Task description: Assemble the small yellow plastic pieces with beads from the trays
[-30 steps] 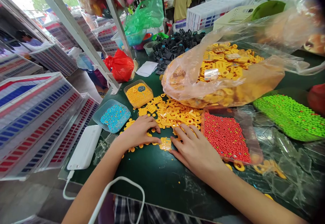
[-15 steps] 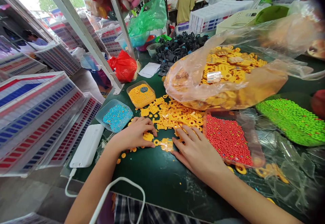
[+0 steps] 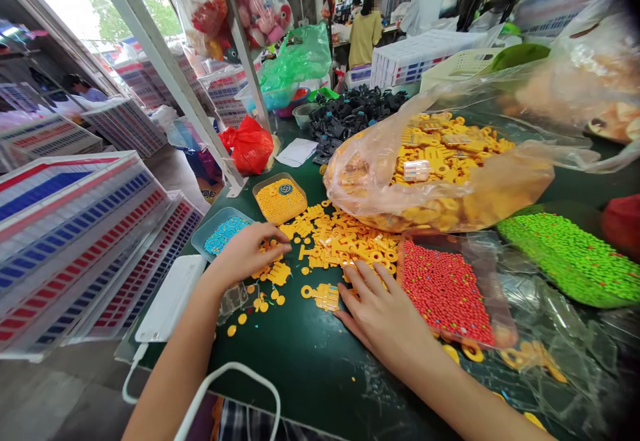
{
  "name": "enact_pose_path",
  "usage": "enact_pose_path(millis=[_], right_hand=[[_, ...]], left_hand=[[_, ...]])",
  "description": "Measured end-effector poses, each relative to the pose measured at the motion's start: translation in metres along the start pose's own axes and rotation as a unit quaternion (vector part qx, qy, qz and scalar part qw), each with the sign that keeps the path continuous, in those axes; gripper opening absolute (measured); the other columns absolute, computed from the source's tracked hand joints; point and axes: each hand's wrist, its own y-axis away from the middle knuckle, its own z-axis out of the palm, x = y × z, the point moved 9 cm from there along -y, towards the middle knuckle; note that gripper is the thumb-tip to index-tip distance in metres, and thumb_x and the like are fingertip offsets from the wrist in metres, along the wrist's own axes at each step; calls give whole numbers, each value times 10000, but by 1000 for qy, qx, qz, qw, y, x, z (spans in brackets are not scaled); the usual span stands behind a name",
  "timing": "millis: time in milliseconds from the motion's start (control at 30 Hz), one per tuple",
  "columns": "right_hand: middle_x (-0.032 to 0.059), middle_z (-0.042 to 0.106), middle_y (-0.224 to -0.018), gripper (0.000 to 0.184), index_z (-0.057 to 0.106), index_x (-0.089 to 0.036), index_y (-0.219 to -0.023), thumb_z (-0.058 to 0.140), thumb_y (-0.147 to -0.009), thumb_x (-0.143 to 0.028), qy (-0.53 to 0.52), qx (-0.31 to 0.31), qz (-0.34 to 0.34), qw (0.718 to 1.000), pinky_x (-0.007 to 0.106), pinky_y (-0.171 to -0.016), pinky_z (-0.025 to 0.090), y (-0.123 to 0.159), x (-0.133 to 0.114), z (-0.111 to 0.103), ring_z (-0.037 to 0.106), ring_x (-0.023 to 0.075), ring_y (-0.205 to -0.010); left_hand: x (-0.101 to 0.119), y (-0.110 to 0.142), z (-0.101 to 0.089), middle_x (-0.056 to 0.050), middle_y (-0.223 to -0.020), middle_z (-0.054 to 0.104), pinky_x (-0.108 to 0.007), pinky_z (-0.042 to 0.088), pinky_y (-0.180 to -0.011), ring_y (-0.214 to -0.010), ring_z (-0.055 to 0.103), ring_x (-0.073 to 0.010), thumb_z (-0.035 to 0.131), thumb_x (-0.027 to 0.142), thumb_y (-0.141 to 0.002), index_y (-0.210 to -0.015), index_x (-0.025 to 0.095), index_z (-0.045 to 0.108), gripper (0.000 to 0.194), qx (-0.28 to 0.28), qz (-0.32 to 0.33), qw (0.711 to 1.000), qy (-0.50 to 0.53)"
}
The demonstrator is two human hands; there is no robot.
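Observation:
A flat yellow plastic piece with a ring (image 3: 324, 296) lies on the green tabletop between my hands. My right hand (image 3: 383, 304) rests to its right, fingers spread, thumb and fingertips at the piece's edge and the near side of a heap of loose yellow plastic parts (image 3: 345, 238). Over at the left, my left hand (image 3: 250, 249) hovers above a small group of yellow pieces (image 3: 276, 273), beside the tub of blue beads (image 3: 225, 231). Its thumb and forefinger are a little apart with nothing visible between them; the other fingers are partly hidden.
A tub of yellow beads (image 3: 281, 200) stands behind the left hand. Red beads (image 3: 445, 291) fill a tray at right, with green beads (image 3: 570, 254) beyond. A large bag of yellow parts (image 3: 430, 194) lies behind the heap. A white power bank (image 3: 170, 301) with a cable sits at the left edge.
My left hand has left the ringed yellow piece and moved left, toward the small yellow group by the blue beads. My right hand stays at the piece. The view has shifted slightly.

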Motion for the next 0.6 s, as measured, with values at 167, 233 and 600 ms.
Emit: enact_pose_path(millis=[167, 233, 600], right_hand=[[87, 729, -1077, 438, 747, -175, -982, 698, -776, -559, -9, 30, 11, 999, 382, -929, 426, -2, -3, -10, 592, 268, -1052], [85, 728, -1076, 440, 739, -168, -1010, 683, -795, -547, -13, 40, 13, 999, 380, -932, 426, -3, -1, -14, 589, 263, -1046], [84, 716, -1064, 288, 730, -150, -962, 565, -910, -380, -6, 55, -4, 998, 370, -927, 436, -6, 8, -32, 561, 243, -1067]], left_hand=[[-33, -42, -38, -59, -927, 748, -289, 452, -699, -815, 663, -221, 459, 449, -919, -1006, 190, 702, 366, 125, -98, 985, -71], [-35, -69, -31, -69, -976, 751, -286, 461, -726, -850, 672, -226, 471, 407, -904, -1024, 175, 716, 359, 71, -66, 992, -85], [-27, -133, 6, -61, -852, 772, -226, 455, -632, -718, 661, -202, 649, 379, -729, -933, 191, 791, 312, -182, 46, 975, -118]])
